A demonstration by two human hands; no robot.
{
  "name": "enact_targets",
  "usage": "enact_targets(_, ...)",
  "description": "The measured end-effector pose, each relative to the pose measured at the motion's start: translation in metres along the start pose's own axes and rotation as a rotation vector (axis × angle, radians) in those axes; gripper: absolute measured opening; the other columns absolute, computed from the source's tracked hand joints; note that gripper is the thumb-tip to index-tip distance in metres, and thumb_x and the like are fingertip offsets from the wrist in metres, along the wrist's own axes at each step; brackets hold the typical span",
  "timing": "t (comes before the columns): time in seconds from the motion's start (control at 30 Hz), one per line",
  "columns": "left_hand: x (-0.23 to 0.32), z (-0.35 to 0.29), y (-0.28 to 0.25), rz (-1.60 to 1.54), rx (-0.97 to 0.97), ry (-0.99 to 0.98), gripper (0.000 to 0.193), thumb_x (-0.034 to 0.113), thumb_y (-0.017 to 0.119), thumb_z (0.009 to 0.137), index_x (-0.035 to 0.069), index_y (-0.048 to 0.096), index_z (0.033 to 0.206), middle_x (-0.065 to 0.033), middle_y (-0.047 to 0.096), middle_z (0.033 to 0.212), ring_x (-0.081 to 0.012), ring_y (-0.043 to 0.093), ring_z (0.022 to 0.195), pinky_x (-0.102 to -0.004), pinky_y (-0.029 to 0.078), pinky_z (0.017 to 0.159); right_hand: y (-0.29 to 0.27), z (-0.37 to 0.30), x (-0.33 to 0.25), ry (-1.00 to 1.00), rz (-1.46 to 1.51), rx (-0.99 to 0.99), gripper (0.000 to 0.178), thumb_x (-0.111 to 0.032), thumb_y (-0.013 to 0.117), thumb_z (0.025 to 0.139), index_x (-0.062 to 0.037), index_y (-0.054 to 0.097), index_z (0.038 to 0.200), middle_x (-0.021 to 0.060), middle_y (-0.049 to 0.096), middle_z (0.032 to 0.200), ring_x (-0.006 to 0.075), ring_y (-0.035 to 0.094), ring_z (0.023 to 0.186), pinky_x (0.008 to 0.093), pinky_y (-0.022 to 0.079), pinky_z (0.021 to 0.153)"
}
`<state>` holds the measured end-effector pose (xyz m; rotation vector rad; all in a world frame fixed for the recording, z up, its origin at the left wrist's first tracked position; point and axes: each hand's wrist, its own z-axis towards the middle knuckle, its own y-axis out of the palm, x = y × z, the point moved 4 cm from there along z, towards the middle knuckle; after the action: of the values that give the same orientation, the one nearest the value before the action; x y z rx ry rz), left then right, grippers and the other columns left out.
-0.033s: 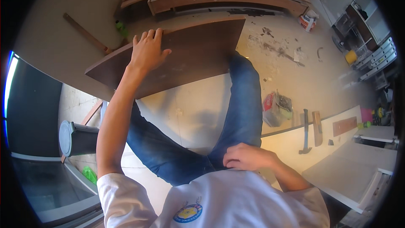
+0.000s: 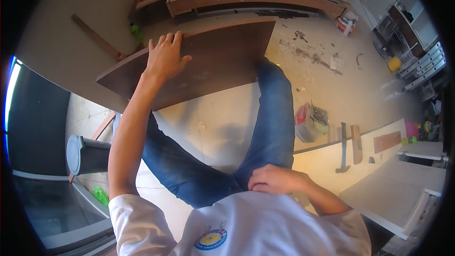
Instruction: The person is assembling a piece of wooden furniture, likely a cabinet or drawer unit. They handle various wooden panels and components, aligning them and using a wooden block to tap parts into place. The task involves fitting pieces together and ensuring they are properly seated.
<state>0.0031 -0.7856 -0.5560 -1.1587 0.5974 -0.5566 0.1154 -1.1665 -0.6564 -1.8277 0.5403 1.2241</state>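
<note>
A dark brown wooden board [image 2: 213,59] stands on its edge, tilted, in front of my spread knees. My left hand [image 2: 164,61] grips its upper edge, with the fingers over the top and the thumb lying apart on the near face. Against my lap, by the hem of my shirt, rests my right hand [image 2: 274,178]. Its fingers are loosely curled and nothing shows in them. On a pale panel [image 2: 313,161] to my right lie a hammer [image 2: 343,149], a wooden-handled tool [image 2: 356,144] and a brown flat piece [image 2: 387,142].
Long wooden panels [image 2: 256,0] lie across the far side. Scraps litter the floor near a white tub [image 2: 346,23]. A plastic bag [image 2: 310,123] sits right of my knee, and a folded ladder [image 2: 422,68] is farther right. At left stands a grey bin [image 2: 92,155].
My right hand has shifted very slightly on my lap. The board and my left hand look unmoved.
</note>
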Motion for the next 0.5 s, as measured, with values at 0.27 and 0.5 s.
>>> enact_targets(0.27, -0.004, 0.002, -0.004, -0.026, 0.010, -0.041, 0.072, 0.032, 0.076, 0.088, 0.007, 0.044, 0.147, -0.0153, 0.054, 0.141, -0.0344, 0.046, 0.139, -0.0649, 0.028, 0.117, 0.031, 0.008, -0.009, -0.049, 0.001, 0.005, 0.014, -0.010, 0.065, 0.093, -0.0044, 0.068, 0.105, 0.0158, 0.066, 0.095, 0.0347, 0.067, 0.091, 0.0426, 0.053, 0.081)
enact_targets(0.5, 0.040, -0.043, -0.056, -0.075, -0.016, 0.068, 0.033, 0.019, 0.072, 0.083, 0.003, 0.069, 0.112, -0.0179, 0.066, 0.111, -0.0343, 0.063, 0.115, -0.0551, 0.050, 0.099, 0.036, -0.016, -0.006, -0.004, 0.008, -0.035, 0.015, -0.013, 0.068, 0.092, -0.0042, 0.066, 0.103, 0.0151, 0.066, 0.101, 0.0347, 0.067, 0.092, 0.0423, 0.053, 0.081)
